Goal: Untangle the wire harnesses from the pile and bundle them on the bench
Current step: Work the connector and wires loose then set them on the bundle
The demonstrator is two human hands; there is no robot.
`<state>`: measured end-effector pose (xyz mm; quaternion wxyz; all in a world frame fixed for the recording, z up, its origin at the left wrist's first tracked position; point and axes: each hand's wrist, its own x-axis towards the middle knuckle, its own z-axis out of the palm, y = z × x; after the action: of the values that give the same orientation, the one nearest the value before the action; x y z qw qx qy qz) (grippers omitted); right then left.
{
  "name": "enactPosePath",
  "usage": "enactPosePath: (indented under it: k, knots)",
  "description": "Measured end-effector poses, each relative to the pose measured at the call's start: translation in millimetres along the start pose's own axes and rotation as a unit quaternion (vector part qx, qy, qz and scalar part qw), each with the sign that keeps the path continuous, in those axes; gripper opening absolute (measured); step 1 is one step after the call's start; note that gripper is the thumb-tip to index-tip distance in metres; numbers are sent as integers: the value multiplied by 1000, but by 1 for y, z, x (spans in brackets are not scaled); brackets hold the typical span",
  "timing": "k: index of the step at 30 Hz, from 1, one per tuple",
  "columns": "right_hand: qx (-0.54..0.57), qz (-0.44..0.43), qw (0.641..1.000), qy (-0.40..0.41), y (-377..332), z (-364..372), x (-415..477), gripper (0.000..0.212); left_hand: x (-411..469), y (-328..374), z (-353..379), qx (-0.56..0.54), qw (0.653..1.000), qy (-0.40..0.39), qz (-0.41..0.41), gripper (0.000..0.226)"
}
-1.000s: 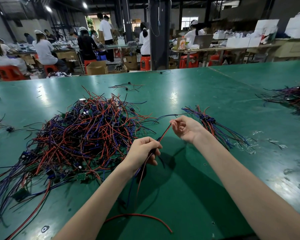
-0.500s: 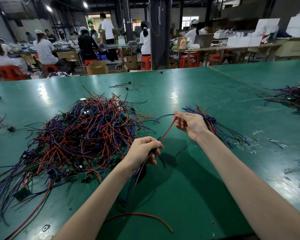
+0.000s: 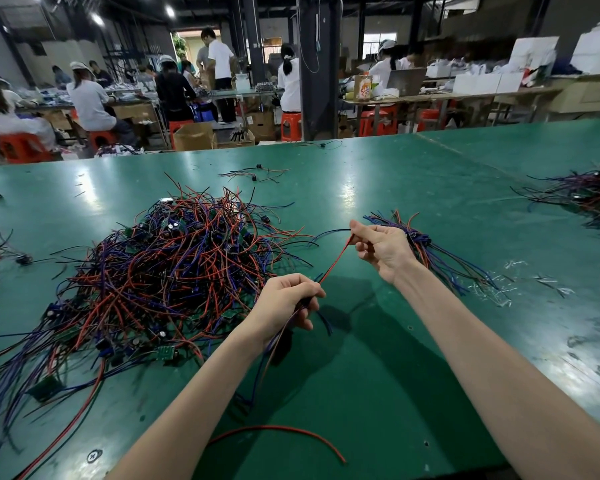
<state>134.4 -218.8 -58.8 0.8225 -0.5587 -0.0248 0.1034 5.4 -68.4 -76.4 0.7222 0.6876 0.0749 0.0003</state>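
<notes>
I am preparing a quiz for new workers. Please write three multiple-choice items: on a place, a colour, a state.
1. Where does the tangled pile lie?
A. on a red stool
B. on the bench, left of the left hand
C. in a cardboard box

2. What colour is the taut wire between the left hand and the right hand?
A. white
B. yellow
C. red

3. What does the right hand do?
A. pinches the taut wire
B. lies flat on the bench
C. hangs empty

Answers: 1 B, the tangled pile spreads over the bench beside the left hand; 2 C, the stretched span is red; 3 A, its fingers close on the taut wire.
</notes>
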Motion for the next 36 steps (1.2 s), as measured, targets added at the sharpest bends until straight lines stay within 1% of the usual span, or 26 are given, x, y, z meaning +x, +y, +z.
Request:
enactPosePath:
  k: [3,8,13,15,16,18,19,21,22,23,24,25,26,27,28,29,30,31,32,33,34,35,36]
  knots:
    - [-13,0,1000,-19,0,-1,0,18,0,1,0,2,1000,5,5,17]
    - [-5,5,999,-36,2,-1,1,18,-1,1,0,6,1000,12,10,17]
    - [-21,-5,1000,-21,4,2,2,19,0,0,0,2,1000,9,8,17]
    - [-12,8,1000,-13,3,5,2,21,-1,0,0,5,1000,-4,8,18]
    - [7,29,999,-16,2,5,2,23,-1,0,0,6,1000,-16,10,18]
    - [94,117,987,-48,-1,3,2,26,-2,0,2,8,999,-42,19,20]
    - [151,170,972,-66,-2,1,2,26,-2,1,3,10,998,-53,24,21]
    - [248,251,933,-71,-2,-4,3,28,-3,1,4,18,997,-67,32,22]
    - [270,274,921,-65,-2,-4,3,30,-3,2,4,22,997,-72,33,23]
    - [265,278,921,-59,-1,-3,2,30,-4,2,4,25,996,-76,32,23]
    - [228,257,938,-50,0,-1,2,29,-4,2,4,27,996,-80,30,23]
    - [160,211,964,-36,2,2,2,28,-5,2,4,29,996,-84,26,23]
    - [71,145,987,-14,5,6,2,27,-5,2,4,31,995,-86,23,23]
    - [-23,68,997,10,8,9,2,26,-5,2,4,34,995,-89,20,23]
    - [-110,-7,993,29,12,11,1,25,-5,2,4,36,995,-91,18,23]
    - [-195,-81,976,42,16,11,1,24,-5,2,5,35,995,-91,18,23]
    - [-280,-158,945,58,19,10,1,23,-5,3,4,32,995,-90,18,23]
    - [-357,-234,901,70,21,8,0,23,-5,3,4,28,996,-87,18,23]
    - [-416,-304,854,74,23,6,0,22,-5,4,3,23,996,-84,19,23]
    - [-451,-361,813,67,26,5,0,21,-5,4,2,19,996,-84,20,23]
    - [-471,-397,785,56,28,4,-1,20,-6,4,2,18,996,-85,20,23]
    - [-478,-414,774,47,31,4,0,20,-6,4,2,18,996,-86,20,23]
    - [-475,-418,773,44,32,3,1,19,-6,4,1,19,996,-86,21,23]
